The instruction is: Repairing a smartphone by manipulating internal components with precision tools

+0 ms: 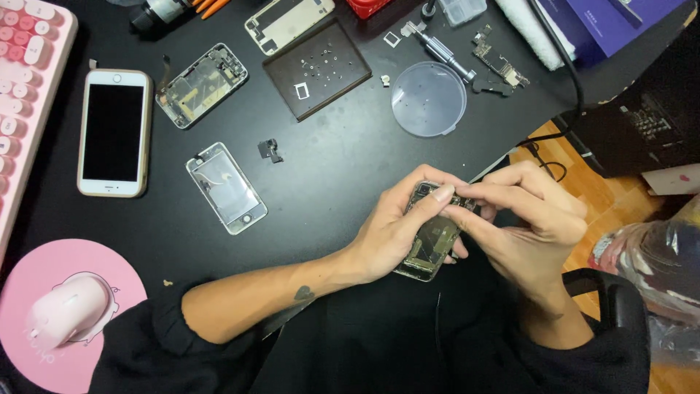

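My left hand (397, 230) grips an opened phone body (430, 244) with its bare insides facing up, held just past the near edge of the black desk (343, 160). My right hand (529, 219) rests on the top end of that phone body, with its fingertips pinched together against the upper corner. Whatever small part sits under those fingertips is hidden.
On the desk lie a white phone (114, 133), a clear front glass panel (226, 187), a second gutted phone frame (201, 85), a dark screw mat (316, 69), a clear round lid (429, 98), a screwdriver (441, 49), a circuit board (498, 60), a pink keyboard (25, 80) and a pink mouse (69, 310).
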